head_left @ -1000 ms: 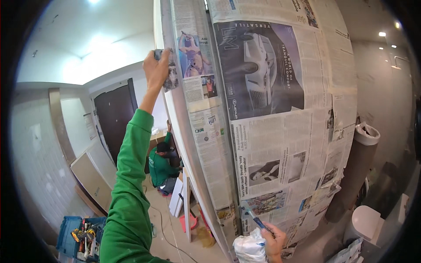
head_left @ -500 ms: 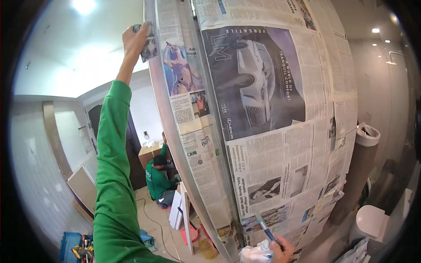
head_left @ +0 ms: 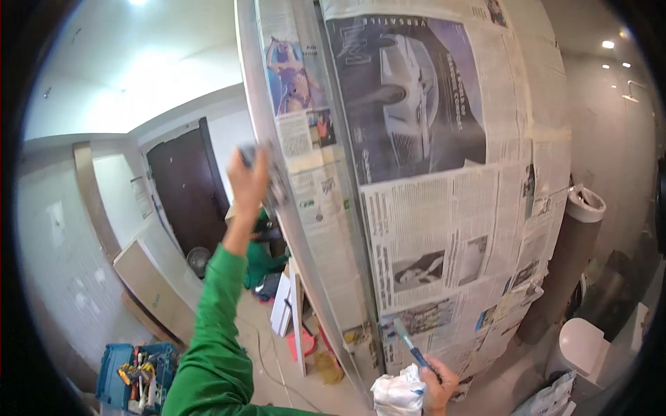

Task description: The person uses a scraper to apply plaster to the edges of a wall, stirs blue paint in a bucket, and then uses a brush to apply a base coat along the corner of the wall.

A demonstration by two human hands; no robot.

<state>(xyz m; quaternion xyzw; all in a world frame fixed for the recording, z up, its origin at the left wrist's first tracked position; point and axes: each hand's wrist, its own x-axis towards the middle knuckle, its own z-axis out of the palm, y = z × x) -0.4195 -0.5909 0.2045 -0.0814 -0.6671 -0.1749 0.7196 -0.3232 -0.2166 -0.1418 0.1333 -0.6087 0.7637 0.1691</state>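
My left hand [head_left: 248, 182] is smeared by motion at the long pale edge strip [head_left: 286, 236] of a tall upright panel. Its fingers are closed on a dark grey, mottled flat piece [head_left: 277, 184], whose kind is unclear, held against that edge. Newspaper sheets [head_left: 430, 215] cover the panel's face. Low on the right, my right hand [head_left: 440, 388] grips a paintbrush [head_left: 414, 352] by its blue handle, with the pale bristles pointing up and left near the newspaper. A crumpled white bundle [head_left: 397, 394] sits against this hand; how it is held is hidden.
Beyond the panel a person in green [head_left: 258, 267] is partly hidden by my arm. A blue toolbox [head_left: 114, 367] of tools stands lower left, near leaning boards [head_left: 156, 281]. A red dustpan [head_left: 298, 343] lies on the floor. At right are a wrapped column [head_left: 565, 270] and a toilet [head_left: 586, 347].
My left hand has moved down along the panel's edge with the grey piece. The brush stays in my right hand, shifted slightly. The view has tilted, and the dark door shows more fully.
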